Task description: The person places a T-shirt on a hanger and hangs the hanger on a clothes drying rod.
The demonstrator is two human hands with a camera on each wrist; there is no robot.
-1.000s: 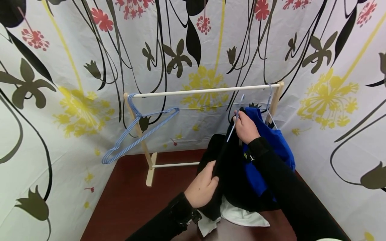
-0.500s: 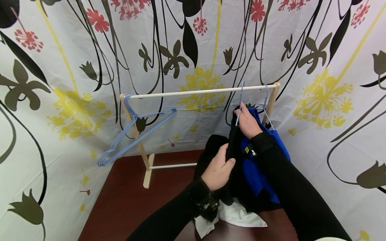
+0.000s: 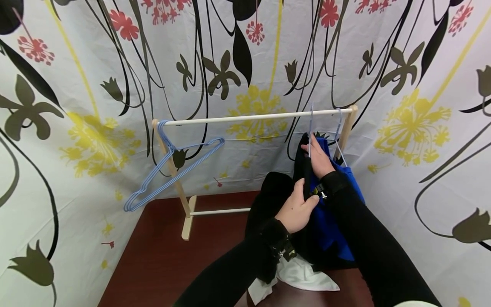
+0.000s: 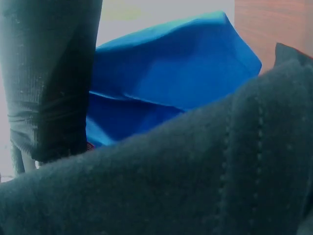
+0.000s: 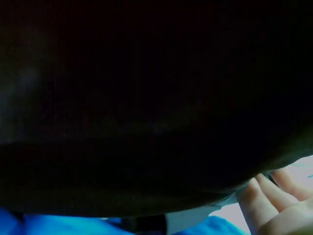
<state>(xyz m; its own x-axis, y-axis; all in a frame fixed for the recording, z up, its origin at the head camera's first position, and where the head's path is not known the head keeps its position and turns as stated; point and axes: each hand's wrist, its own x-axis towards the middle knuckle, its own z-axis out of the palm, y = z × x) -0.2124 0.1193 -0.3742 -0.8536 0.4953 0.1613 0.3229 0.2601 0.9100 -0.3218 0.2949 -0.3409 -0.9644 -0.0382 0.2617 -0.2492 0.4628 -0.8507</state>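
Head: left hand (image 3: 298,209) pinches the edge of the black garment (image 3: 268,200); right hand (image 3: 319,157), fingers fairly straight, lies behind the hanger (image 3: 311,123). Hook at the rail (image 3: 238,117); seating unclear. Blue garment (image 3: 326,230) just beside. Judged step: hanging the garment; next move calls for confirming the hook, then releasing.

Left wrist: stitched dark cloth (image 4: 171,181) foremost; hand's grasp not shown.

Right wrist: mostly dark; extended fingers (image 5: 257,200) at lower right.

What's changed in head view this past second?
The hanger in the black garment rose and shifted right, hook from below the rail to its level. Left hand moved up and right, holding the garment; right hand stayed by the hanger. Blue hangers at left and white cloth unmoved.
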